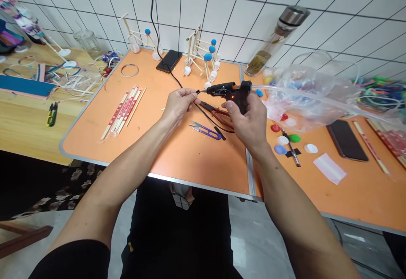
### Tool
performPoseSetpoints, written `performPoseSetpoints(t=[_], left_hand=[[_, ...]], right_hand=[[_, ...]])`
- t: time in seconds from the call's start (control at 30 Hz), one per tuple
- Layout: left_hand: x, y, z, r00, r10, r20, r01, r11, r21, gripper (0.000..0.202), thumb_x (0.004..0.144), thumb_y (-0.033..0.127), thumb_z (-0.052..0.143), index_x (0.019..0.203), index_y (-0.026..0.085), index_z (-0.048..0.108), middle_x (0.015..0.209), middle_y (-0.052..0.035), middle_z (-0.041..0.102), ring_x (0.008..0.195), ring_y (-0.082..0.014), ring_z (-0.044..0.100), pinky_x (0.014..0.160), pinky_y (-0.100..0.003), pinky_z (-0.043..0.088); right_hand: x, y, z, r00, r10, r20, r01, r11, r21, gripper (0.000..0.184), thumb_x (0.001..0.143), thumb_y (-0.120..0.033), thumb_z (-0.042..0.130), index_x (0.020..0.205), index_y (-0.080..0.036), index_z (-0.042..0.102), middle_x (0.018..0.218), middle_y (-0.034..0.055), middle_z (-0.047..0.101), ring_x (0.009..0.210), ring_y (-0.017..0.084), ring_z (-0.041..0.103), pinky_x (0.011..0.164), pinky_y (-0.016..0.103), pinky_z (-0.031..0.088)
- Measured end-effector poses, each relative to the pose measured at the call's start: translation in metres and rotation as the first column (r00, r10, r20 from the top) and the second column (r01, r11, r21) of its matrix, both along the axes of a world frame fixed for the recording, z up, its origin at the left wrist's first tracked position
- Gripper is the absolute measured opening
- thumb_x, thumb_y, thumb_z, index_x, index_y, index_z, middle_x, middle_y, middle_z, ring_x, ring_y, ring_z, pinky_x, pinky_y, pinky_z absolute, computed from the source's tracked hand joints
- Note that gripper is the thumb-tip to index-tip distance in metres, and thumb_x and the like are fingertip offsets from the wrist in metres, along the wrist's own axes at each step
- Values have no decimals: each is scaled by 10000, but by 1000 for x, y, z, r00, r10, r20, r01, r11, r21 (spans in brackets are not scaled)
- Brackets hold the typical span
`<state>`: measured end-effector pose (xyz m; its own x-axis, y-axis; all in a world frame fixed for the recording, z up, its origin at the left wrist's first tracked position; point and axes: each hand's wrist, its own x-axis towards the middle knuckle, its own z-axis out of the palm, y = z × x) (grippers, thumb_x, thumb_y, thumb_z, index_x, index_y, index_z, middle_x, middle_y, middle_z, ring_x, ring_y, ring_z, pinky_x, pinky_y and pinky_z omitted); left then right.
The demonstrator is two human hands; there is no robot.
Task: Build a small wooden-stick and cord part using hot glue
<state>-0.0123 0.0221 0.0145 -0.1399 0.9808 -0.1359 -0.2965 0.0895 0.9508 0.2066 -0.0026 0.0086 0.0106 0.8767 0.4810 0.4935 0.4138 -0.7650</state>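
My right hand (245, 118) grips a black hot glue gun (226, 90) by its handle, with a small red light glowing on the body. My left hand (179, 105) pinches a thin dark object (199, 91) right at the gun's nozzle; it is too small to identify. A black cord (211, 122) runs beneath my hands across the orange table (177, 160). Just below the gun lie red-handled pliers (217, 115) and purple thread snips (206, 131).
Wrapped chopsticks (122, 111) lie left of my hands. Stick models with blue balls (201, 54) stand behind them, beside a phone (169, 60). To the right are a plastic bag with clear tubing (304, 97), bottle caps (282, 139), and another phone (347, 140).
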Motion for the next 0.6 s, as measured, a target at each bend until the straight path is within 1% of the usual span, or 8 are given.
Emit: performPoseSetpoints(t=[0.13, 0.27, 0.37, 0.6], left_hand=[[1, -1, 0, 1000, 1, -9, 0, 1000, 5, 289, 1031, -34, 647, 811, 140, 717, 671, -16, 743, 475, -49, 445, 513, -202, 339], [3, -2, 2, 1000, -10, -19, 10, 1000, 17, 310, 1037, -49, 630, 804, 135, 721, 666, -18, 740, 477, -53, 452, 515, -207, 348], [4, -3, 3, 1000, -10, -26, 10, 1000, 12, 316, 1033, -54, 628, 796, 137, 713, 652, -11, 733, 476, -53, 448, 508, -206, 337], [4, -3, 3, 1000, -12, -29, 12, 1000, -1, 286, 1035, -37, 637, 823, 142, 707, 660, -11, 744, 480, -55, 446, 513, -203, 345]], right_hand=[[3, 6, -9, 993, -37, 112, 23, 992, 124, 513, 1040, -761, 732, 1151, -260, 747, 973, 69, 801, 886, 303, 762, 834, 495, 664], [4, 7, -13, 984, -55, 172, 25, 985, 172, 591, 1071, -836, 646, 1165, -259, 731, 953, 72, 776, 862, 300, 753, 799, 485, 653], [4, 6, -13, 979, -58, 195, 21, 982, 188, 621, 1083, -858, 605, 1178, -257, 732, 948, 79, 772, 868, 306, 755, 786, 483, 649], [5, 5, -13, 964, -97, 246, 40, 973, 225, 662, 1090, -871, 570, 1238, -248, 738, 975, 97, 792, 873, 312, 769, 796, 498, 654]])
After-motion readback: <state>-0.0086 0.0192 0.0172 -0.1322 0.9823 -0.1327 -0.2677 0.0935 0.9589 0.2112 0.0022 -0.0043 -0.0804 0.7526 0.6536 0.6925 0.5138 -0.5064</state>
